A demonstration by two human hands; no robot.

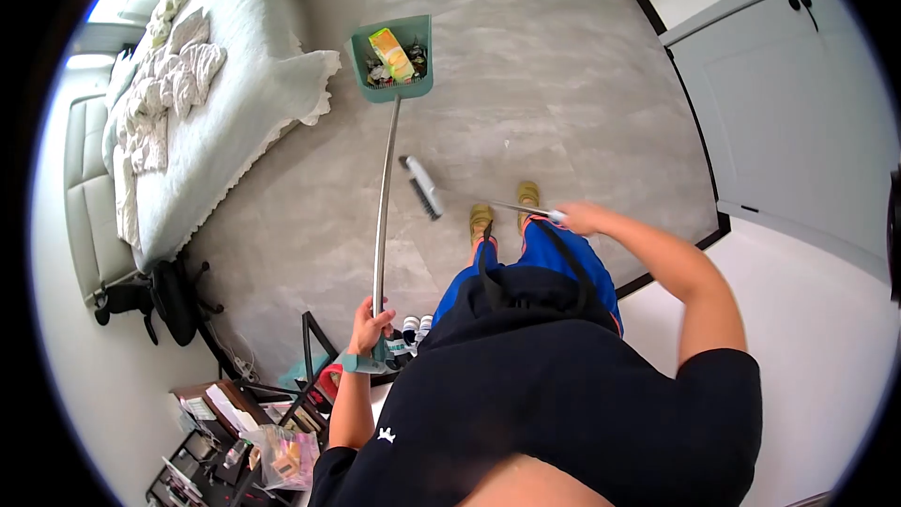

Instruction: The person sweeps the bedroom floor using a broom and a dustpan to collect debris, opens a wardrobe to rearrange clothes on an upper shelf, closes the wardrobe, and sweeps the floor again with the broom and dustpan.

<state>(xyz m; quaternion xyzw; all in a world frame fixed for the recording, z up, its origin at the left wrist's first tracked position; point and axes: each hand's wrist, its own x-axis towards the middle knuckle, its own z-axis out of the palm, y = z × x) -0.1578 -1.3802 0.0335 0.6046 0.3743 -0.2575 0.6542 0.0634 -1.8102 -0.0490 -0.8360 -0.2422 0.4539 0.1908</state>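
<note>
My left hand [370, 324] is closed round the upper end of a long-handled dustpan [430, 56], beside its green grip. The silver pole runs away from me to the green pan, which rests on the floor. Inside the pan lie a yellow-orange packet [391, 54] and dark, crumpled litter. My right hand [584, 218] is wrapped round the handle of a broom. Its grey-white head [425, 186], with dark bristles, is near the floor in front of my feet, left of them and apart from the pan. The broom's shaft is slightly blurred.
A bed [225, 122] with a pale cover and crumpled bedding stands at left. A grey cabinet [779, 103] lines the right wall. At lower left are a black office chair [174, 300], a cluttered desk [225, 469] with a plastic bag, and shoes [413, 327] close to my left hand.
</note>
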